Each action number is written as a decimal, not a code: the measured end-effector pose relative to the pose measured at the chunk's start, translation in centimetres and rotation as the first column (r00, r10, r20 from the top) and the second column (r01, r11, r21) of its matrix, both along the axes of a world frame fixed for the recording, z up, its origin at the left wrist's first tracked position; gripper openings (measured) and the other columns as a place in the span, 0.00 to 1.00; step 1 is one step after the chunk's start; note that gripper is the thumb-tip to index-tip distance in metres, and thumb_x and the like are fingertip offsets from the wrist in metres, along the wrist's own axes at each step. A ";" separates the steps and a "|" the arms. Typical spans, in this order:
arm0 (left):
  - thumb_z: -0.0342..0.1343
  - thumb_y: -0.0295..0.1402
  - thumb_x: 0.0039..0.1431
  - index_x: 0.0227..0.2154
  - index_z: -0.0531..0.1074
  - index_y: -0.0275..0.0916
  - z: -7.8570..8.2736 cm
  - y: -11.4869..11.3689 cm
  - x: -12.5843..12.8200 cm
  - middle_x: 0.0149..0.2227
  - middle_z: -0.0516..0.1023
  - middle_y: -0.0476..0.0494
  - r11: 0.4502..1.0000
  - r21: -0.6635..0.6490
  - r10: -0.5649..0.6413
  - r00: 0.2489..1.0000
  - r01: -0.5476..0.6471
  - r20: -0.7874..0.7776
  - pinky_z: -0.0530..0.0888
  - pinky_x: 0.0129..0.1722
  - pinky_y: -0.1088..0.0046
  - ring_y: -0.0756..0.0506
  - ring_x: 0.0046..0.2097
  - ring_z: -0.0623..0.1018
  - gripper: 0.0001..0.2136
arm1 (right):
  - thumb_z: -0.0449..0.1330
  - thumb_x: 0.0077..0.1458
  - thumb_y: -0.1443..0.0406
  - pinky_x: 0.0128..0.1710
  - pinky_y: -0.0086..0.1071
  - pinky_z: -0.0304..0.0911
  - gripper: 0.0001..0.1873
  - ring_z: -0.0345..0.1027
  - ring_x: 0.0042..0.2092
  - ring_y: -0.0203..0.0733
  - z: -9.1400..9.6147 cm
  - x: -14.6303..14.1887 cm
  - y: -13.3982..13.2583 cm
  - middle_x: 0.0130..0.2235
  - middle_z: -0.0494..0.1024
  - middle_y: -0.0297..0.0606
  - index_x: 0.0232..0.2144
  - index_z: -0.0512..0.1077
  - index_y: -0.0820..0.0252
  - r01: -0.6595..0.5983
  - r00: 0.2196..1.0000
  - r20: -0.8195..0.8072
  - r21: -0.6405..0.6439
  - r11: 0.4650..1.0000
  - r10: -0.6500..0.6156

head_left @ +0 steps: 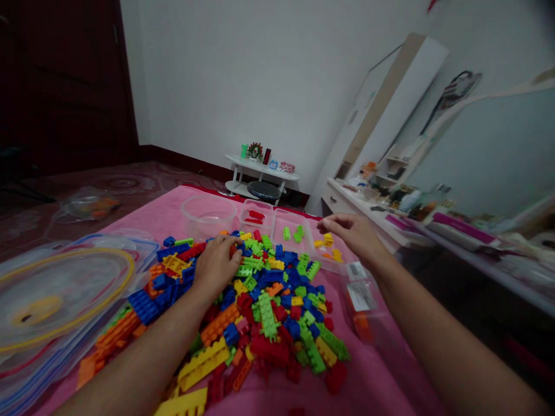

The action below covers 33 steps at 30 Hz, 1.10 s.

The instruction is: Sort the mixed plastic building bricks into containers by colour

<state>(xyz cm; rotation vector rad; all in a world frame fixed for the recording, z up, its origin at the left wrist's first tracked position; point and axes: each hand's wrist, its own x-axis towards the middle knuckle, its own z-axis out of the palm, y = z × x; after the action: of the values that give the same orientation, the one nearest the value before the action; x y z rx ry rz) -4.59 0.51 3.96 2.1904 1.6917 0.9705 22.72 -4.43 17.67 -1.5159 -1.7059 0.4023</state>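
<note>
A large heap of mixed plastic building bricks (pixel 277 277) in red, blue, green, yellow and orange lies on the pink cloth. My left hand (pixel 217 263) rests at the far left part of the heap, fingers curled around an orange-red brick (pixel 233 250) that shows between thumb and forefinger. Over the near side of a clear container with yellow bricks (pixel 328 240) hovers my right hand (pixel 349 231), its fingers slightly apart and nothing visible in them. Beside it, one clear container holds green bricks (pixel 298 233) and another holds red bricks (pixel 255 216).
A round clear tub (pixel 208 216) stands behind the heap. Stacked clear lids (pixel 65 300) with coloured rims lie at left. At right is a clear package with a white label (pixel 361 294). A bag (pixel 89 205) lies on the floor; a low white table (pixel 262 167) stands by the wall.
</note>
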 end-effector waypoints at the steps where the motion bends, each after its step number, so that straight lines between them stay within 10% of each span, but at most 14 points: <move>1: 0.48 0.36 0.57 0.43 0.72 0.44 -0.1 0.1 0.0 0.47 0.72 0.44 1.000 0.006 -0.001 1.000 0.001 -0.003 0.67 0.50 0.65 0.41 0.49 0.71 0.13 | 0.60 0.49 0.54 0.35 0.32 0.65 0.17 0.72 0.33 0.40 0.1 0.0 -0.9 0.29 0.79 0.38 0.29 0.76 0.63 0.049 0.998 -0.041 0.080 0.996 -0.045; 7: 0.48 0.37 0.57 0.43 0.72 0.44 -0.3 0.4 -0.3 0.46 0.73 0.45 1.000 0.010 -0.025 0.999 0.026 -0.021 0.67 0.51 0.65 0.42 0.49 0.72 0.14 | 0.58 0.52 0.55 0.43 0.37 0.64 0.15 0.72 0.39 0.43 -1.3 2.0 -5.8 0.35 0.79 0.41 0.33 0.76 0.61 0.310 0.948 -0.057 0.378 0.872 -0.312; 17: 0.48 0.36 0.57 0.43 0.72 0.44 -0.2 0.3 -0.2 0.46 0.73 0.44 1.000 0.016 -0.015 1.000 0.015 -0.019 0.67 0.49 0.65 0.41 0.49 0.72 0.13 | 0.53 0.54 0.56 0.37 0.33 0.63 0.19 0.73 0.38 0.45 -8.4 3.2 -12.8 0.39 0.80 0.42 0.41 0.75 0.60 0.258 0.867 0.479 -0.198 0.946 -0.137; 27: 0.49 0.34 0.57 0.44 0.72 0.43 0.3 -0.4 0.1 0.45 0.74 0.43 0.998 0.055 -0.033 0.998 0.035 -0.045 0.66 0.50 0.68 0.43 0.48 0.72 0.13 | 0.61 0.47 0.52 0.24 0.32 0.50 0.15 0.73 0.33 0.50 -2.4 -0.4 -9.6 0.30 0.80 0.45 0.27 0.78 0.56 0.362 0.545 0.817 -0.028 0.932 -0.187; 33: 0.48 0.35 0.59 0.50 0.69 0.43 0.8 -1.4 0.7 0.45 0.76 0.40 0.994 0.071 -0.067 0.987 0.078 -0.149 0.67 0.47 0.63 0.39 0.49 0.71 0.16 | 0.59 0.50 0.54 0.28 0.32 0.59 0.12 0.72 0.32 0.44 -0.4 -6.5 -6.9 0.31 0.80 0.38 0.30 0.78 0.52 0.004 0.835 0.547 0.088 0.996 -0.051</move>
<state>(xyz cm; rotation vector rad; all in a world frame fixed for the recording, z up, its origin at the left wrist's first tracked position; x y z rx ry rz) -3.90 -0.94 4.73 2.4094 1.6467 0.8903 16.23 -11.31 17.32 -1.6959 -2.1003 -0.1479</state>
